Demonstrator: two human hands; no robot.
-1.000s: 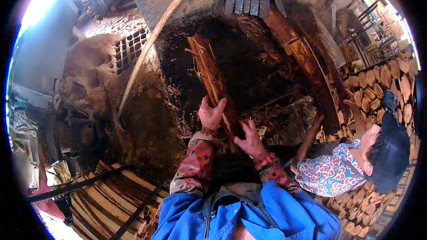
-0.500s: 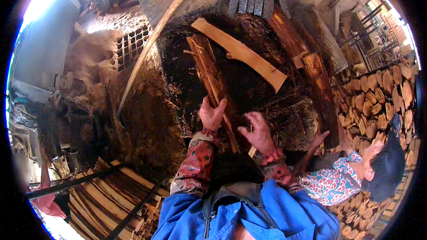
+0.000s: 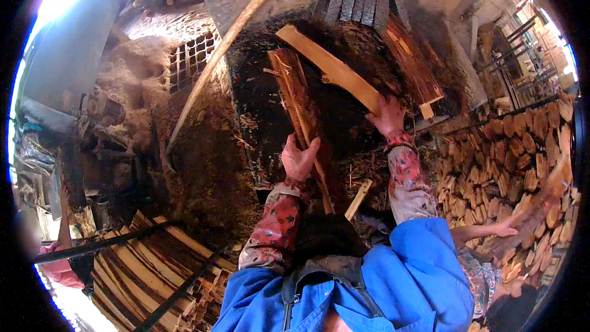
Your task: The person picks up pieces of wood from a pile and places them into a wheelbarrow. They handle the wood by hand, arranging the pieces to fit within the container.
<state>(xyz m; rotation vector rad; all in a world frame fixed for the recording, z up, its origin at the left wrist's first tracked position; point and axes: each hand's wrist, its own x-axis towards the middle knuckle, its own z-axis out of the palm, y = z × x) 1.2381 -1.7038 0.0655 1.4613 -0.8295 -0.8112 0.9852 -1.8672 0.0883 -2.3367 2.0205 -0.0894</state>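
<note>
My left hand (image 3: 299, 157) is closed around a long, rough, bark-edged wood slab (image 3: 294, 101), its thumb along one edge. The slab slants up and away from me over a dark, sooty surface. To its right lies a smooth, pale wooden board (image 3: 335, 67), slanting from far left to near right. My right hand (image 3: 388, 115) has the board's near end, its fingers curled over it and partly hidden. A short pale stick (image 3: 358, 200) lies between my forearms, apart from both hands.
A brown bark-covered slab (image 3: 412, 61) lies beyond my right hand. A co-worker's hand (image 3: 505, 227) holds a long wood piece (image 3: 541, 203) at the right, before stacked split wood (image 3: 485, 160). A curved pole (image 3: 224, 46) leans at left. Cut boards (image 3: 144, 270) sit behind a dark bar.
My right hand has moved forward and right onto the pale board's end. The co-worker has pulled a dark slab away to the right and bent lower. My left hand keeps its hold.
</note>
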